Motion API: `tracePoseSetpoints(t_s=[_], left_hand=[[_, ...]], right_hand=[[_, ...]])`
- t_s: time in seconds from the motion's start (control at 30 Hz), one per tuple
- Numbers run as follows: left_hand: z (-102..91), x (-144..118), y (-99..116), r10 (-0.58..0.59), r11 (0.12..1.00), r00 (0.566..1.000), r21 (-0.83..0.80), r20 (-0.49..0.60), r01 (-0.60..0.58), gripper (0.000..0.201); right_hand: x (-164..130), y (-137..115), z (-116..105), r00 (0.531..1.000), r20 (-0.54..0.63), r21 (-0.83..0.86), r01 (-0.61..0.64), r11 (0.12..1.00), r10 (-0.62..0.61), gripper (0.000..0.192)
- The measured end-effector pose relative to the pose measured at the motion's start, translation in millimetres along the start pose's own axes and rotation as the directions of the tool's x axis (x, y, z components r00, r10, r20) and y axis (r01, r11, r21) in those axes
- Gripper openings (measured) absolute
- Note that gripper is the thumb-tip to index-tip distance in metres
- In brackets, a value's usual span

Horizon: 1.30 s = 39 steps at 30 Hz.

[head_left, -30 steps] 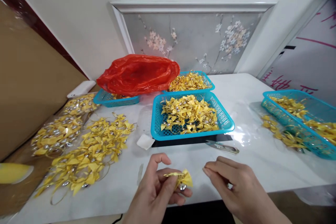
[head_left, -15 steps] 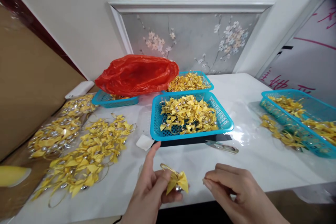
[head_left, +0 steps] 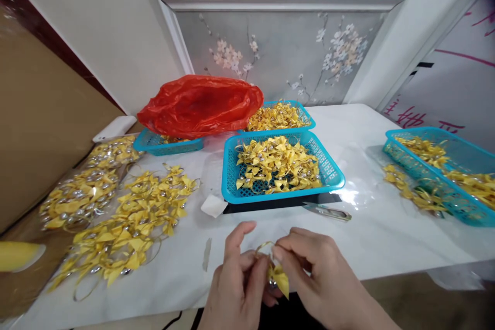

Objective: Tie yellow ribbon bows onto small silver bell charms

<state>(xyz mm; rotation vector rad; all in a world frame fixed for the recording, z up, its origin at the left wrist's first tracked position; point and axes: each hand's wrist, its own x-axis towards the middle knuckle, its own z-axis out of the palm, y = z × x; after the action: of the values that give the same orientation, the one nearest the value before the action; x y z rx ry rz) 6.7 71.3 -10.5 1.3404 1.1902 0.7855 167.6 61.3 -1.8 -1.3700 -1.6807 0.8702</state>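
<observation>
Both hands meet at the table's near edge, the left hand (head_left: 237, 281) and right hand (head_left: 309, 273) pinching one yellow ribbon bow (head_left: 279, 278) with its gold loop (head_left: 265, 246) between them, apparently mid-assembly, so fingertip control matters next.

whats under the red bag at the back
The red bag lies over a blue basket. A few yellow bows show at the bag's lower edge; the rest of the basket's contents are covered.
</observation>
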Motion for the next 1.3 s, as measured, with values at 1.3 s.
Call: tracePoseSetpoints(t_s=[1.3], left_hand=[[-12.2,11,-5,0.228,0.902,0.973,0.368,0.042,-0.227,0.022]], right_hand=[[-24,3,9,0.971,0.128,0.045,0.196,0.979,-0.201,0.022]])
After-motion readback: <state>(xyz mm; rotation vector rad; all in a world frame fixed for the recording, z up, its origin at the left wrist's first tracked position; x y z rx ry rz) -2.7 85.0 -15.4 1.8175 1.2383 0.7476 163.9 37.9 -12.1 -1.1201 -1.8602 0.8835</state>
